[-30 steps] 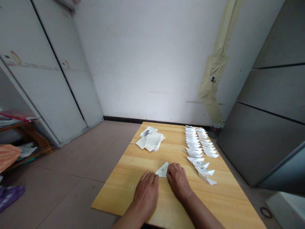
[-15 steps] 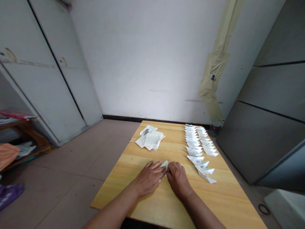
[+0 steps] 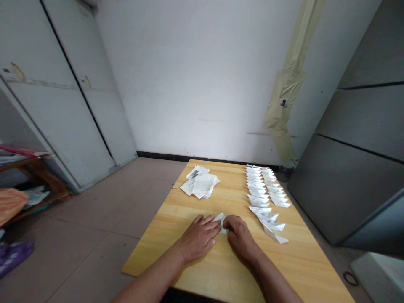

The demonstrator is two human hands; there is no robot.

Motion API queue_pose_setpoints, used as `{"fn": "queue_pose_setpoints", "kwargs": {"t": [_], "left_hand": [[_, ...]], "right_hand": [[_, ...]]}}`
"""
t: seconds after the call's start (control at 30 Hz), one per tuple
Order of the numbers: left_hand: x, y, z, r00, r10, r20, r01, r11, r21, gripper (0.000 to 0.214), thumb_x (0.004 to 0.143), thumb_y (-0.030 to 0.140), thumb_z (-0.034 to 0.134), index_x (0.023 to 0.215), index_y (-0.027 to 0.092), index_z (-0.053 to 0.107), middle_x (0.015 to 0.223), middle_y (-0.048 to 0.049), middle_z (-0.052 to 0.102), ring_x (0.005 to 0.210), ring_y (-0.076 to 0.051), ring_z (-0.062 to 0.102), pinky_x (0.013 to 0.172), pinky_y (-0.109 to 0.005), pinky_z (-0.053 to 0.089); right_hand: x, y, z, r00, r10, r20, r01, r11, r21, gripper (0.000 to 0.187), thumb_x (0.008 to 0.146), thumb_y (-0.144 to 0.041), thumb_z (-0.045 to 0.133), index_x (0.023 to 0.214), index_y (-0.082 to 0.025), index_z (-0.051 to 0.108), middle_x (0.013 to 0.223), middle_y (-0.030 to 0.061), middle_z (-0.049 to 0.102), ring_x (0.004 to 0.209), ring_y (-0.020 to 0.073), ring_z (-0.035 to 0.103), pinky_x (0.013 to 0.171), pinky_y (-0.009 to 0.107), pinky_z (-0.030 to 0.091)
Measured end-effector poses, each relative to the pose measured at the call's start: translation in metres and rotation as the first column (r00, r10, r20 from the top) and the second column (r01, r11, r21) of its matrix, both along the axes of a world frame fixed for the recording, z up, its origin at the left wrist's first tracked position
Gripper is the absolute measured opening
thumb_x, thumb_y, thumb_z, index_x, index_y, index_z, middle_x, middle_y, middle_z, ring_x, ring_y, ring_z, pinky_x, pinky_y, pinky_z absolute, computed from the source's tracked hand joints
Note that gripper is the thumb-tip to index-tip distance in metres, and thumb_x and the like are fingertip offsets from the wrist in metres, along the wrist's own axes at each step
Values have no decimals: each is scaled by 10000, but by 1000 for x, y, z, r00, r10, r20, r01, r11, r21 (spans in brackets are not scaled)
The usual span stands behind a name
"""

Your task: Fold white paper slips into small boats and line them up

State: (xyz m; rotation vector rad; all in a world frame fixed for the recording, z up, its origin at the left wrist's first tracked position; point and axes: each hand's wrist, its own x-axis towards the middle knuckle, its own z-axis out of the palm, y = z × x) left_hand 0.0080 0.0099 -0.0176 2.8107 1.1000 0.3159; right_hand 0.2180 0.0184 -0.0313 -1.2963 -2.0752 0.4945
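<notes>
A small folded piece of printed paper (image 3: pixel 220 218) lies on the wooden table (image 3: pixel 293 261) between my hands. My left hand (image 3: pixel 198 236) lies flat over its left part, fingers stretched out and pressing down. My right hand (image 3: pixel 240 236) rests on its right part with fingers curled onto the paper's edge. Most of the paper is hidden under both hands.
A loose pile of flat printed sheets (image 3: pixel 200 184) lies at the table's far left. Two rows of several folded paper shapes (image 3: pixel 264 198) run along the far right. A grey cabinet (image 3: pixel 362 139) stands to the right, white cupboards (image 3: pixel 53 97) and a cluttered shelf (image 3: pixel 22 176) to the left.
My left hand slid right across the paper and turned to lie over it. The paper shows less than before. My right hand stayed in place on it.
</notes>
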Motion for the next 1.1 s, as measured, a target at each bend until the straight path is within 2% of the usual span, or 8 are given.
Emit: {"fn": "queue_pose_setpoints", "kwargs": {"t": [0.27, 0.53, 0.67, 0.83, 0.9, 1.0, 1.03, 1.1], "left_hand": [[2, -3, -2, 999, 26, 20, -26, 1000, -11, 485, 950, 265, 455, 1433, 267, 413, 1463, -43, 487, 1388, -232, 366, 1120, -439, 291], [16, -15, 7, 991, 124, 42, -124, 992, -7, 423, 951, 300, 473, 1369, 233, 474, 1400, -38, 543, 1283, -226, 441, 1062, -392, 327], [32, -25, 11, 971, 233, 51, -232, 972, -22, 394, 928, 308, 506, 1313, 222, 511, 1347, -61, 564, 1154, -242, 498, 988, -398, 368], [45, -24, 14, 947, 318, 46, -317, 948, -18, 241, 923, 267, 487, 1123, 212, 609, 1103, -70, 634, 1037, -249, 522, 896, -409, 393], [44, -18, 14, 948, 314, 45, -313, 949, -18, 191, 917, 208, 472, 1007, 214, 641, 1024, -61, 636, 1000, -237, 532, 863, -392, 401], [35, -3, 12, 965, 254, 60, -252, 967, -34, 216, 899, 143, 484, 954, 234, 672, 999, -46, 645, 968, -219, 550, 832, -363, 412], [32, 2, 10, 971, 224, 78, -222, 975, -31, 232, 901, 136, 486, 967, 247, 679, 1021, -38, 652, 986, -217, 551, 850, -363, 411], [24, 10, 8, 985, 127, 119, -126, 992, -15, 263, 888, 111, 495, 1003, 254, 683, 1198, -23, 627, 1103, -216, 525, 927, -362, 402]], "right_hand": [[-9, 1, 0, 995, -93, 43, 94, 996, -9, 176, 693, -77, 502, 786, -213, 563, 852, 24, 634, 855, 201, 549, 790, 303, 389], [-4, 2, -3, 997, -67, -38, 67, 998, 16, 330, 583, 1, 409, 780, -204, 577, 818, 37, 636, 842, 211, 545, 789, 309, 404], [-4, 1, -5, 997, -55, -52, 58, 996, 63, 303, 651, 6, 418, 780, -196, 603, 815, 50, 640, 833, 214, 541, 778, 311, 407], [-4, -2, 0, 995, -35, 90, 22, 990, 139, 251, 822, -23, 472, 757, -192, 645, 855, 53, 660, 870, 206, 536, 787, 304, 373], [-4, -4, 3, 986, -48, 161, 21, 986, 166, 227, 890, -88, 512, 756, -200, 659, 860, 44, 661, 872, 196, 531, 772, 295, 353], [-4, -6, 10, 963, -69, 260, 22, 983, 182, 215, 927, -157, 551, 764, -222, 675, 848, 24, 660, 874, 186, 526, 745, 290, 325], [-4, -7, 12, 955, -73, 289, 20, 983, 182, 208, 929, -167, 557, 774, -230, 680, 852, 19, 661, 880, 186, 526, 741, 291, 318], [-4, -8, 15, 937, -81, 339, 20, 983, 180, 189, 933, -179, 561, 810, -243, 689, 869, 16, 664, 892, 188, 527, 739, 296, 311]]}}
